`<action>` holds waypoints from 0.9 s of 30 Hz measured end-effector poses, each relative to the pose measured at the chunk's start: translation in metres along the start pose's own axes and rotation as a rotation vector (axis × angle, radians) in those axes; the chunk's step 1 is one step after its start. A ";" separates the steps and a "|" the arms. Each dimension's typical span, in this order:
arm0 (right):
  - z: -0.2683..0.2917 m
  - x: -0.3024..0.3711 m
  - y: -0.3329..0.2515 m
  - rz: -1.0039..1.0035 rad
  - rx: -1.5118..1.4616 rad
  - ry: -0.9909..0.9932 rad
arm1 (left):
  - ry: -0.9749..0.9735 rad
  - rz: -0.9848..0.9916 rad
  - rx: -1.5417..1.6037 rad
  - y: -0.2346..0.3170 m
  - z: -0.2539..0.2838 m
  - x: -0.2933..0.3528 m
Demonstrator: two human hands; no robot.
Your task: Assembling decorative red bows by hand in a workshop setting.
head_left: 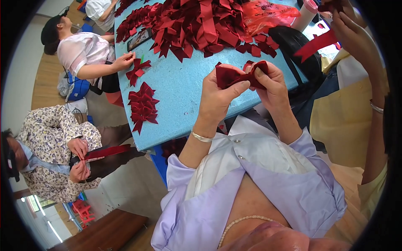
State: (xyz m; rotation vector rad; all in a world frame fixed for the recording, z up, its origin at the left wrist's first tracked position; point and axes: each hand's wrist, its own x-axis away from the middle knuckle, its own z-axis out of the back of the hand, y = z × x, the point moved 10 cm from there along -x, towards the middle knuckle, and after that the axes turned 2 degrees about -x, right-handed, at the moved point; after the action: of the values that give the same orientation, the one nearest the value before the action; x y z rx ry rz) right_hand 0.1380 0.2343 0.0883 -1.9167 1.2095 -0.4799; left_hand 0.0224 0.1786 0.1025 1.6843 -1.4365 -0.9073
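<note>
A dark red ribbon bow [240,77] is held up between my two hands, over the near edge of the blue table. My left hand [224,90] pinches its left loop, the thumb lying along the front toward the middle. The right loop is gripped by my right hand [270,81], with the thumb pressed on its face. The bow's back and most of my fingertips behind it are hidden. Left of my hands, a stack of finished-looking red bows [143,106] lies on the table, with a single bow [138,71] just beyond it.
A large heap of red bows [201,25] covers the far part of the blue table [184,92]. Beside it lie a phone [139,39], a red plastic bag [268,16] and a black bag [289,46]. Co-workers sit at left; another's hand [356,37] holds ribbon at right.
</note>
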 end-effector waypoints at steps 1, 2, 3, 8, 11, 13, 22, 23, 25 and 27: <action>-0.001 0.000 0.000 0.004 0.016 -0.040 | -0.002 -0.005 -0.002 0.003 0.002 -0.001; -0.001 0.000 -0.001 0.008 0.034 -0.079 | -0.006 -0.002 0.018 0.003 0.004 -0.003; 0.001 0.000 -0.003 0.012 0.036 -0.082 | -0.009 0.001 0.039 0.004 0.005 -0.004; 0.002 -0.002 -0.016 0.099 0.118 -0.055 | 0.032 -0.007 0.091 0.012 0.007 -0.003; -0.009 0.000 -0.018 0.088 0.161 -0.100 | -0.011 -0.017 0.097 0.012 0.005 -0.002; -0.009 0.000 -0.020 0.099 0.210 -0.104 | -0.040 -0.023 0.107 0.013 0.006 -0.002; -0.041 0.005 -0.075 0.510 0.379 -0.374 | -0.232 -0.345 -0.147 0.054 -0.015 0.004; -0.044 0.008 -0.081 0.567 0.393 -0.409 | -0.216 -0.373 -0.172 0.057 -0.015 0.006; -0.044 0.007 -0.086 0.617 0.451 -0.413 | -0.206 -0.401 -0.194 0.060 -0.018 0.007; -0.046 0.008 -0.089 0.662 0.502 -0.422 | -0.207 -0.494 -0.253 0.069 -0.021 0.012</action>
State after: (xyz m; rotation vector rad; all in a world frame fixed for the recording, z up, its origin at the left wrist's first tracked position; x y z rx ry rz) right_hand 0.1621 0.2276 0.1856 -1.0381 1.2074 -0.0070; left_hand 0.0099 0.1610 0.1721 1.8179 -0.9827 -1.5041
